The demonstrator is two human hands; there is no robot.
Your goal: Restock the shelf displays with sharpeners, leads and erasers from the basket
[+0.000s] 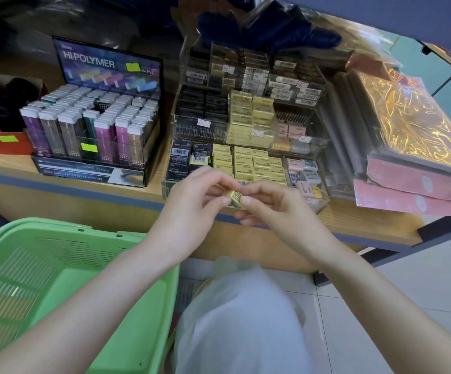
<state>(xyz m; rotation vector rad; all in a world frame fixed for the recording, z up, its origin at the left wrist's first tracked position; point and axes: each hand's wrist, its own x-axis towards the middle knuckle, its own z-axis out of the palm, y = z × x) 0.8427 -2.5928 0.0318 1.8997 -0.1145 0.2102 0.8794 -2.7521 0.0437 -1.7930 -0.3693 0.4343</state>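
Head view, the only view supplied.

Both hands meet in front of the wooden shelf [84, 182], just above its front edge. The left hand [194, 195] and the right hand [270, 203] each pinch one small yellow wrapped eraser [234, 197]. The fingers of both are curled close around it, and its barcoded end faces the camera. The eraser is held clear of the shelf and has not yet been placed.

Directly behind the hands stands the clear acrylic tiered display [197, 132]. Its front row of yellow boxed erasers [256, 163] looks closely packed, with dark boxes on one side and pink erasers [305, 179] on the other. The upper tiers also carry stock. A gap shows in the middle tier, in front of the dark boxes.

On the same shelf, away from the pink erasers, is the black "HI-POLYMER" eraser stand [95, 125]. It is mostly filled, with one opening among its rows.

The green slotted plastic basket [57, 225] sits below the shelf beside the left forearm. No stock shows on the part of its floor in view, and the forearm hides the rest.

Assessment: the restocking appears to be well advanced, possibly near its end. The held eraser still has to be set into the yellow section. I cannot tell whether any sharpeners or leads remain to be placed.
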